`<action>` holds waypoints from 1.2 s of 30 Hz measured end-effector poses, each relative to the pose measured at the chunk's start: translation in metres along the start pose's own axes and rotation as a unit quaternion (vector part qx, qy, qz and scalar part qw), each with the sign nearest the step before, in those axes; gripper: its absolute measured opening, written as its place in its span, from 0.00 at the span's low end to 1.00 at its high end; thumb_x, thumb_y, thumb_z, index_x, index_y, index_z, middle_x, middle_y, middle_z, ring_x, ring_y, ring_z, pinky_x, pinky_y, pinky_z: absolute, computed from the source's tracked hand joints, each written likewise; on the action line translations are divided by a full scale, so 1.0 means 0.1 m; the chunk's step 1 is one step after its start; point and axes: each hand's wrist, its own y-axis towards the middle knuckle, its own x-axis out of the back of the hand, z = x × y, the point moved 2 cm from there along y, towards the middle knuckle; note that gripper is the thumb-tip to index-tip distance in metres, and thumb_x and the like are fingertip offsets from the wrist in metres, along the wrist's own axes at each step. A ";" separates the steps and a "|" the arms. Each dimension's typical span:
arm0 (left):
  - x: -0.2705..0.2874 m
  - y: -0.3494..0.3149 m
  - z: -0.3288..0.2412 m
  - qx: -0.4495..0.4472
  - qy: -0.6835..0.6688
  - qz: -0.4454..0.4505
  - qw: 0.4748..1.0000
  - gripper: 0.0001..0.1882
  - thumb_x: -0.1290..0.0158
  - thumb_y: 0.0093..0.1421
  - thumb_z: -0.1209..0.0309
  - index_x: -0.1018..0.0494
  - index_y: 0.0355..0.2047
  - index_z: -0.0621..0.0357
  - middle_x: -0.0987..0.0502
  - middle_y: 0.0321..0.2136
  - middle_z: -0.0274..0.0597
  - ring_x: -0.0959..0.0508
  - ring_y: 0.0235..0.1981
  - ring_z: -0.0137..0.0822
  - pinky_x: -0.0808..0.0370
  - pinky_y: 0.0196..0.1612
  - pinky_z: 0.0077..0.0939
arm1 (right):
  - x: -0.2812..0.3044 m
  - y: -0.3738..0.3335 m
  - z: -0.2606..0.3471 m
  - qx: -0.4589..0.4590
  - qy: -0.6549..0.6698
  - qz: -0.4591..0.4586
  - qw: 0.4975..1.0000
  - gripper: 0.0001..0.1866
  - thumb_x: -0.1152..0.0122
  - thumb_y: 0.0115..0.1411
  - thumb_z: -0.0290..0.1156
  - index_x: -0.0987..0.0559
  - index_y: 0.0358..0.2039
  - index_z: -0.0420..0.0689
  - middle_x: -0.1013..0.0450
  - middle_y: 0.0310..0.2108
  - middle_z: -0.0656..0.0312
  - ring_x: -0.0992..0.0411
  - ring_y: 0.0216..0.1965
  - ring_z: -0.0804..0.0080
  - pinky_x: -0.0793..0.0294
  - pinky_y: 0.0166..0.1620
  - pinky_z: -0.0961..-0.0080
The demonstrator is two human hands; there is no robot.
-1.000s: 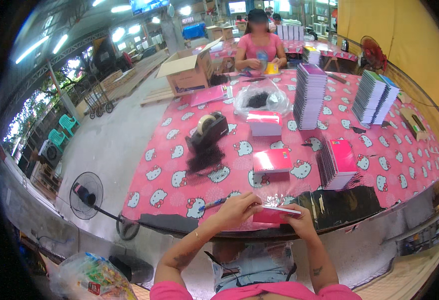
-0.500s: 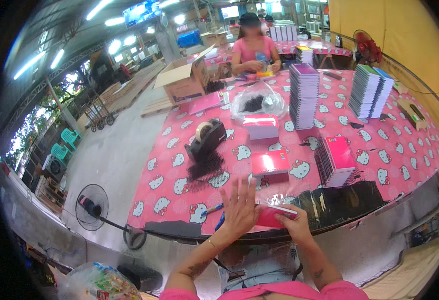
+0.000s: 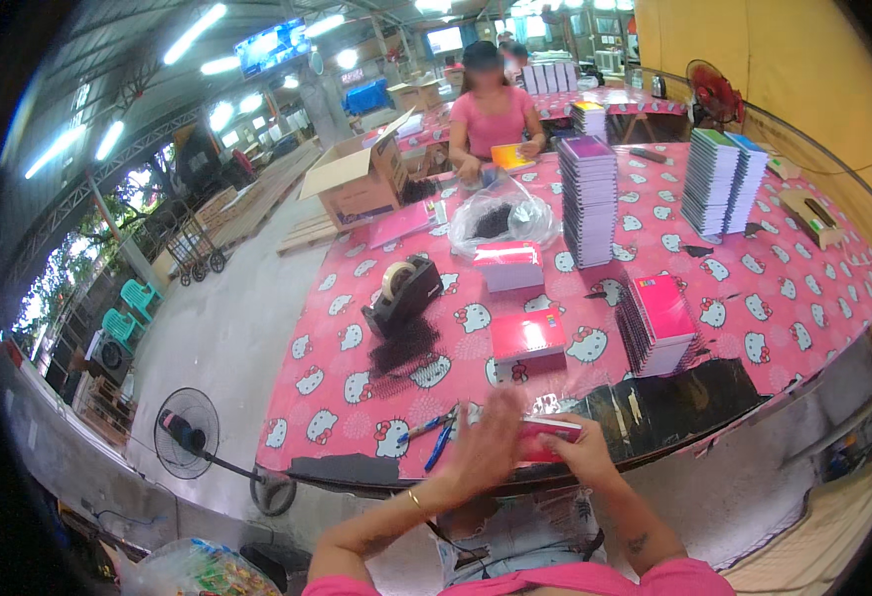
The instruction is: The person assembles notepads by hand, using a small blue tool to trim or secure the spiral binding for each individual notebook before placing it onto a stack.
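Note:
My right hand [image 3: 587,453] grips a pink-covered notebook [image 3: 539,443] at its right end, close to the table's front edge. Beside the notebook's left end, my left hand [image 3: 486,452] is raised with fingers stretched out and smeared by motion; it partly hides the notebook. Blue-handled pliers [image 3: 438,449] and a blue pen-like tool [image 3: 420,429] lie left of that hand. Just beyond my hands is a low stack of pink notebooks [image 3: 528,336], with another pink stack [image 3: 508,268] behind it. Pink notebooks with black coils [image 3: 662,320] stand to the right.
A black tape dispenser [image 3: 403,296] stands by loose black coils [image 3: 401,350]. Behind are a clear bag of coils [image 3: 501,223], tall notebook stacks [image 3: 588,204] and an open carton [image 3: 357,189]. Across the table a person [image 3: 494,119] handles a yellow notebook. A fan [image 3: 186,432] stands at left.
My left hand has moved lower and turned edge-on, uncovering more of the pliers. My right hand keeps its grip on the notebook. The person opposite has shifted the yellow notebook.

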 end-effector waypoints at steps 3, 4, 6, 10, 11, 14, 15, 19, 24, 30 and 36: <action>0.14 0.15 0.12 0.005 -0.006 -0.074 0.997 0.44 0.57 0.63 0.40 0.43 0.66 0.67 0.42 0.66 0.60 0.44 0.69 0.54 0.52 0.66 0.67 | -0.11 -0.08 0.09 -0.064 -0.003 0.020 0.998 0.15 0.33 0.59 0.21 0.20 0.47 0.36 0.21 0.40 0.61 0.24 0.40 0.78 0.23 0.45 0.79; 0.14 0.04 -0.02 -0.038 -0.061 -0.008 0.997 0.45 0.58 0.64 0.40 0.45 0.67 0.67 0.41 0.65 0.60 0.44 0.69 0.54 0.55 0.67 0.67 | -0.04 -0.05 0.08 -0.034 0.012 0.003 0.999 0.14 0.34 0.59 0.22 0.20 0.46 0.36 0.21 0.40 0.62 0.24 0.40 0.79 0.23 0.45 0.79; 0.06 -0.04 -0.09 -0.034 -0.032 0.014 0.999 0.45 0.58 0.64 0.40 0.46 0.67 0.68 0.43 0.67 0.60 0.46 0.70 0.54 0.57 0.67 0.66 | 0.06 0.01 0.05 -0.001 0.003 -0.007 1.000 0.13 0.34 0.60 0.22 0.19 0.46 0.36 0.21 0.40 0.63 0.25 0.40 0.80 0.24 0.45 0.80; 0.11 0.21 0.04 -0.009 -0.020 -0.009 1.000 0.47 0.58 0.64 0.39 0.49 0.68 0.69 0.48 0.69 0.60 0.50 0.72 0.54 0.63 0.69 0.66 | -0.05 -0.01 -0.03 0.007 -0.012 0.060 0.998 0.15 0.34 0.60 0.25 0.20 0.48 0.37 0.20 0.42 0.62 0.25 0.42 0.80 0.24 0.47 0.78; 0.17 0.29 0.09 0.012 -0.052 -0.086 0.995 0.48 0.57 0.64 0.39 0.49 0.68 0.69 0.48 0.69 0.60 0.51 0.72 0.53 0.64 0.69 0.67 | -0.03 -0.01 -0.01 0.003 -0.011 0.058 0.998 0.15 0.34 0.60 0.25 0.20 0.48 0.37 0.20 0.42 0.62 0.25 0.42 0.80 0.24 0.47 0.78; -0.07 -0.23 -0.32 -0.055 -0.140 -0.091 0.984 0.48 0.57 0.63 0.38 0.49 0.68 0.68 0.50 0.70 0.59 0.51 0.72 0.53 0.65 0.68 0.67 | 0.02 -0.01 0.17 0.002 -0.016 0.006 1.000 0.19 0.36 0.59 0.19 0.21 0.51 0.36 0.21 0.43 0.61 0.25 0.43 0.78 0.24 0.48 0.79; -0.14 -0.29 -0.36 -0.092 -0.182 -0.097 0.974 0.48 0.57 0.63 0.38 0.48 0.68 0.68 0.51 0.70 0.59 0.52 0.72 0.53 0.66 0.68 0.68 | -0.01 0.01 0.19 0.009 -0.014 0.007 1.000 0.19 0.36 0.59 0.19 0.21 0.51 0.36 0.21 0.43 0.61 0.25 0.43 0.78 0.24 0.48 0.79; 0.21 0.37 -0.01 -0.002 -0.084 -0.071 0.994 0.48 0.59 0.63 0.36 0.45 0.67 0.67 0.48 0.70 0.58 0.52 0.73 0.52 0.68 0.69 0.65 | 0.01 0.00 -0.12 0.013 -0.017 0.074 0.997 0.22 0.37 0.61 0.20 0.25 0.57 0.38 0.22 0.46 0.59 0.25 0.45 0.78 0.23 0.48 0.78; -0.06 -0.20 -0.41 -0.106 -0.217 -0.094 0.966 0.47 0.59 0.64 0.39 0.48 0.68 0.67 0.49 0.70 0.58 0.53 0.73 0.51 0.67 0.70 0.61 | 0.05 0.05 -0.23 0.052 -0.013 0.053 0.997 0.25 0.39 0.60 0.19 0.27 0.59 0.38 0.23 0.48 0.61 0.26 0.46 0.77 0.23 0.49 0.78; 0.07 -0.05 -0.41 -0.061 -0.216 -0.050 0.973 0.45 0.64 0.66 0.39 0.48 0.70 0.64 0.51 0.71 0.54 0.54 0.74 0.48 0.68 0.70 0.59 | 0.04 0.04 -0.15 0.040 0.041 0.053 0.997 0.28 0.37 0.59 0.18 0.30 0.61 0.38 0.25 0.50 0.61 0.27 0.49 0.76 0.23 0.50 0.76; 0.20 0.20 -0.25 -0.083 -0.188 -0.026 0.978 0.46 0.61 0.66 0.39 0.50 0.69 0.67 0.51 0.70 0.60 0.55 0.73 0.53 0.66 0.70 0.58 | 0.05 0.01 -0.27 0.033 0.063 0.039 0.997 0.26 0.39 0.60 0.19 0.29 0.60 0.39 0.25 0.51 0.60 0.28 0.49 0.76 0.26 0.52 0.77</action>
